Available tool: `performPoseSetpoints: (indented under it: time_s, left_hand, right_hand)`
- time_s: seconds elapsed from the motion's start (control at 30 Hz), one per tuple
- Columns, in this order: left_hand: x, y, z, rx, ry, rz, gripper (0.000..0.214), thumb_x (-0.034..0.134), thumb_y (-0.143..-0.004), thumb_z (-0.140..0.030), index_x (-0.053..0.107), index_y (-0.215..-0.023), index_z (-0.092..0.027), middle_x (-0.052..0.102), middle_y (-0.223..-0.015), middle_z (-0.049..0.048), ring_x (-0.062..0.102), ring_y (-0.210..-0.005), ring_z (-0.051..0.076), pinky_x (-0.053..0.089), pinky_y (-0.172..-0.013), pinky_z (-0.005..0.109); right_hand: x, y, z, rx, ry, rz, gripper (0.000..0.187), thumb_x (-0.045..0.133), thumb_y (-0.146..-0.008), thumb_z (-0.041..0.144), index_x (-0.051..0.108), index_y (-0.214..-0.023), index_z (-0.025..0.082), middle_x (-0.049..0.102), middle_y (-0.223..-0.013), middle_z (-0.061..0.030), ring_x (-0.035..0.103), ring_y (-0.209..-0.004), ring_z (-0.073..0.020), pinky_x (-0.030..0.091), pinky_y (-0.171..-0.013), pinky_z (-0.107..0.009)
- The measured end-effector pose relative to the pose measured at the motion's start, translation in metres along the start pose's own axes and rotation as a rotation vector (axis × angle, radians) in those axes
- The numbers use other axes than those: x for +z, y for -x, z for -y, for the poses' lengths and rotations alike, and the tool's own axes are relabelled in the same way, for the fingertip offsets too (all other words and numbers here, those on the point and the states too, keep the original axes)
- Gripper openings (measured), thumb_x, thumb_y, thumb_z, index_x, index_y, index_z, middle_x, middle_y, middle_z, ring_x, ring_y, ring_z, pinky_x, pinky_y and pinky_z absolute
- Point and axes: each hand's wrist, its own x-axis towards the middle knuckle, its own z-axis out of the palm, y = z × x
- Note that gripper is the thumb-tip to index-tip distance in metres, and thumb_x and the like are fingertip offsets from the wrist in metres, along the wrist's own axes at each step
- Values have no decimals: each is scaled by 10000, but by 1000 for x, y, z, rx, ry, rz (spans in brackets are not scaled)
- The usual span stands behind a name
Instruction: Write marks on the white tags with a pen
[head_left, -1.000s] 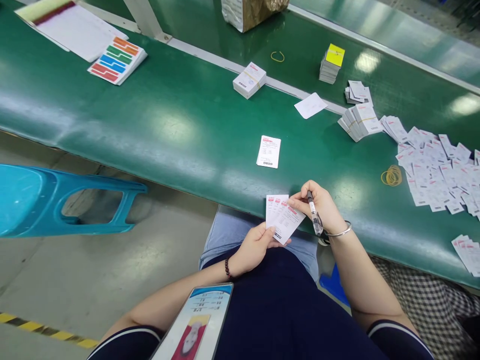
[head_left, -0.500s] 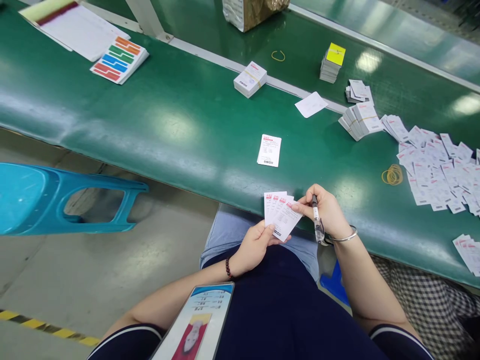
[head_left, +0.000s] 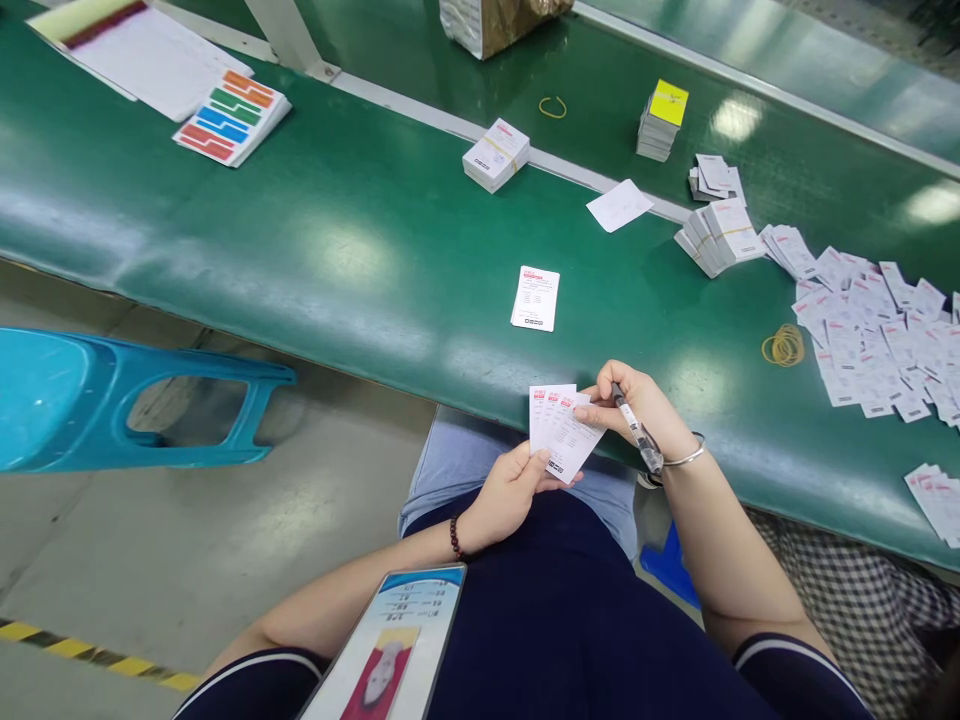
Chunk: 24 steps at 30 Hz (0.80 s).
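My left hand [head_left: 511,490] is closed on the lower edge of several fanned white printed cards [head_left: 568,443] with red headings, held at the table's front edge. At their upper right, my right hand [head_left: 645,410] pinches the front card between thumb and fingers. A pen [head_left: 637,428] with a clear end lies tucked in that same hand, slanting down toward the wrist. A small stack of similar cards [head_left: 535,298] rests on the green table [head_left: 420,290] just beyond both hands.
Loose cards [head_left: 877,330] are heaped at the right, near rubber bands [head_left: 783,345] and banded bundles [head_left: 720,236]. Farther back stand a banded card stack [head_left: 496,155], a yellow-topped stack [head_left: 663,120] and a wrapped box [head_left: 499,22]. A blue stool [head_left: 142,400] is at the left.
My right hand has shifted slightly left over the front card, and the pen in it has tilted further over. Fewer card tops show in the fan. My left hand keeps its place.
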Motion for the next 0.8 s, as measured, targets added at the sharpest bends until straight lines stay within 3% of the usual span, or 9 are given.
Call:
performPoseSetpoints:
  time_s: [0.17,0.53,0.7,0.8]
  left_hand:
    - [0,-1,0,3,32,-4,495,498,-883,-377,434,-1221,-21,489,-1214,189,571,-987,241,479,-916,390]
    - [-3,-4,-2,-9,25,16,506,495,-886,-386,421,-1243,-34,463,-1249,186,565,-1004,234,456,-940,420]
    - [-6,-1,-10,-67,-158,53,549,505,-868,-423,439,-1213,-1,526,-1143,185,585,-944,216,499,-860,395]
    - [-9,-1,-15,-62,-312,19,522,500,-855,-451,515,-1078,20,593,-965,168,607,-823,181,529,-751,323]
  right_hand:
    - [-1,-7,-5,-19,-100,92,472,695,-716,296,262,-785,120,613,-918,-97,561,-725,-107,452,-592,-223]
    - [1,-10,0,27,-225,94,474,714,-653,167,256,-767,118,617,-887,-125,581,-687,-133,439,-525,-213]
    - [-1,-9,0,33,-213,71,476,718,-618,124,265,-766,118,619,-860,-97,583,-672,-141,436,-511,-212]
    - [-3,-10,-2,18,-146,80,469,710,-654,169,258,-769,120,618,-878,-102,577,-677,-130,435,-512,-204]
